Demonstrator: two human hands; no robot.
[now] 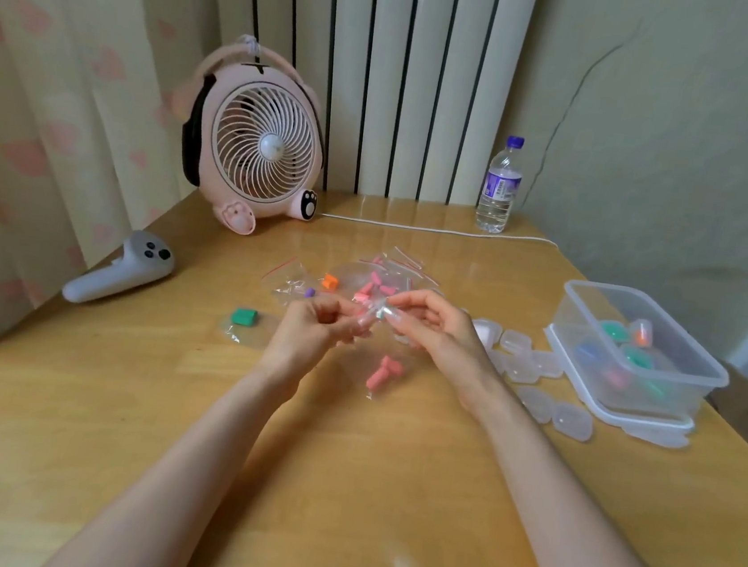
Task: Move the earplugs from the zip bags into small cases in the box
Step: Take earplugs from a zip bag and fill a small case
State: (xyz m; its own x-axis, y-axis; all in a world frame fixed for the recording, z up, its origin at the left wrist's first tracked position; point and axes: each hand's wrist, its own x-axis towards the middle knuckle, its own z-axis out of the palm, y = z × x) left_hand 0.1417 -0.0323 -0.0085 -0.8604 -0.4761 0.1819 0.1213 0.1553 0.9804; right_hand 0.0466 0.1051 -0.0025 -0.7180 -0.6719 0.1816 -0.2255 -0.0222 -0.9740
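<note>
**Hands.** The left hand [316,323] and right hand [432,329], held just above the table [339,489], each pinch one side of a small zip bag [373,315] between thumb and curled fingertips. Neither hand is free. Gripping opposite sides suits pulling the seal apart, which is judged to be the step in hand. A pale greenish item shows inside the bag. It is too small to identify, though probably an earplug.

**Supply.** Just below the hands, pink earplugs [384,373] lie in another clear bag on the table. Just beyond the hands is a heap of zip bags [404,263] holding more pink pieces. An orange earplug [330,281] and a purple earplug [309,293] sit at its left edge. A green earplug [245,316], in its own bag, lies apart to the left. The stock sits near the hands, presumably so each bag can be taken without stretching.

**Destination.** Beside the right hand, empty small cases [527,354] lie strewn in a band leading to the box [609,289]. This is a clear tub standing on what appears to be its lid [653,431]. Cases with green, orange, blue and pink contents are already inside. With bags at centre-left and cases and box at right, the work seems to run from left to right. The task is judged part done, since several bags remain unemptied.

**Surroundings.** A pink fan [257,148] with a white cable [438,231], a water bottle [500,185] and a grey controller [122,268] stand at the table's far and left margins, well apart from the work.
</note>
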